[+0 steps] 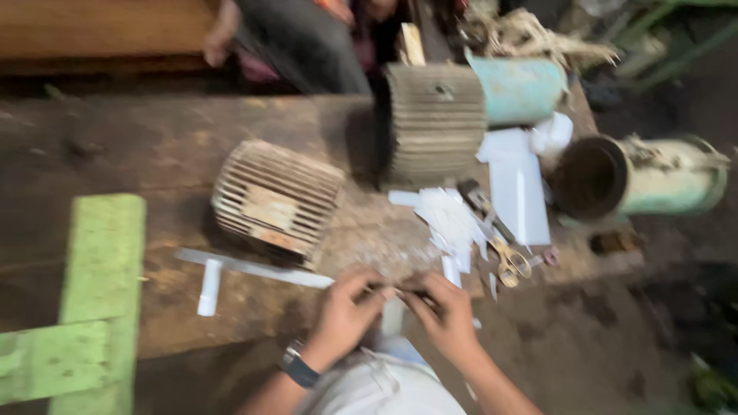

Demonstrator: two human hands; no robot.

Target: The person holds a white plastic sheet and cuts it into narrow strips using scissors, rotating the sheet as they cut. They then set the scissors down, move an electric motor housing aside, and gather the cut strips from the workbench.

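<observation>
Both hands' grip, left hand and right hand, pinches a thin white strip between fingertips, held taut over the bench edge near scissors.

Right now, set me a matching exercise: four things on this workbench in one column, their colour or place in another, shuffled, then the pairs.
Things:
1. scissors
2. wooden beam
3. ribbed motor casing
4. wristwatch

Descriptions:
A. painted light green, at the left edge of the bench
B. on the left hand side, at the wrist
C. yellowish handles, lying right of the white paper strips
D. lying tilted at the middle of the bench, rusty plate on its side

Pairs: 1-C, 2-A, 3-D, 4-B
</observation>
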